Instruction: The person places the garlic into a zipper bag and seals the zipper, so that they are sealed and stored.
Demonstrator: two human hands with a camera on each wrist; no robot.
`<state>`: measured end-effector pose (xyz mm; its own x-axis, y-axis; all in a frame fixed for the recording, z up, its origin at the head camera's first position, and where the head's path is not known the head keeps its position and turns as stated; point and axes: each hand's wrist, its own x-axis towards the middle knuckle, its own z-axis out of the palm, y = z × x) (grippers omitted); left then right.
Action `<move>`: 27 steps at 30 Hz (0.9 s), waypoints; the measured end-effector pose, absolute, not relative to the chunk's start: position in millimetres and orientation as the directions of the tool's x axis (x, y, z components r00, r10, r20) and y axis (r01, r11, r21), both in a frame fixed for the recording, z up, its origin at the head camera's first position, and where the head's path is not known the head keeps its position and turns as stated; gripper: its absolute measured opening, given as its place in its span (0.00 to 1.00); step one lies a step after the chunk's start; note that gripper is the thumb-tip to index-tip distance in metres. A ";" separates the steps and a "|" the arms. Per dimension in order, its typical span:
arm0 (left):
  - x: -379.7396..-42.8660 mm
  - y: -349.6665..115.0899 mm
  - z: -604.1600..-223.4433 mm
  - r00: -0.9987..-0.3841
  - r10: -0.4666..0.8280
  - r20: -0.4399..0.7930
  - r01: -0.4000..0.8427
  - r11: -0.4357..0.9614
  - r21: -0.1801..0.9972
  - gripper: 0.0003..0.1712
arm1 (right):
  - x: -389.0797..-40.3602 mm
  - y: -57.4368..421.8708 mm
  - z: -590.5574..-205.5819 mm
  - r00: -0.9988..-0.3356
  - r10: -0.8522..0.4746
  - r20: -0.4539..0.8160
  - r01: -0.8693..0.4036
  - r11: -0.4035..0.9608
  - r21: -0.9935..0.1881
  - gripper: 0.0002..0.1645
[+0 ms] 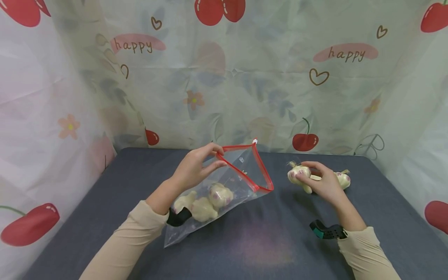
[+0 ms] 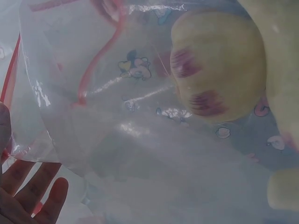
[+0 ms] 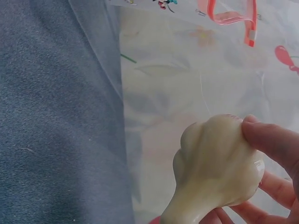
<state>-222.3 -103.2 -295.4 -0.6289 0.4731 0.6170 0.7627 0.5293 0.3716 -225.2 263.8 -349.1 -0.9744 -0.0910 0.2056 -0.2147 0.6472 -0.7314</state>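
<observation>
My left hand (image 1: 194, 165) pinches the red-trimmed rim of a clear zip bag (image 1: 241, 181) between thumb and fingers. The bag's mouth gapes toward the right, with a white slider at its top corner. Three garlic bulbs (image 1: 220, 195) lie in its lower part; in the left wrist view a purple-streaked garlic bulb (image 2: 219, 65) shows through the plastic. My right hand (image 1: 325, 182) grips another garlic bulb (image 1: 298, 174) to the right of the bag, over the table. In the right wrist view, thumb and fingertips hold this garlic bulb (image 3: 215, 161), its stem pointing down.
A further garlic bulb (image 1: 343, 179) is partly behind my right hand, near the back right of the dark table (image 1: 280, 252). A printed curtain (image 1: 238, 89) closes off the back and both sides. Each wrist wears a black strap (image 1: 329, 230).
</observation>
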 end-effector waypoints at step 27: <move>-220.7 -105.3 -292.5 -0.622 0.466 0.630 0.766 0.530 0.364 0.16 | -212.3 251.7 -328.1 -0.958 -0.085 0.276 -0.269 0.610 -0.746 0.28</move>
<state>-220.7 -105.3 -292.5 -0.6217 0.4656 0.6299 0.7659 0.5299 0.3643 -212.3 251.7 -328.1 -0.9575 -0.0847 0.2757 -0.2686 0.6100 -0.7455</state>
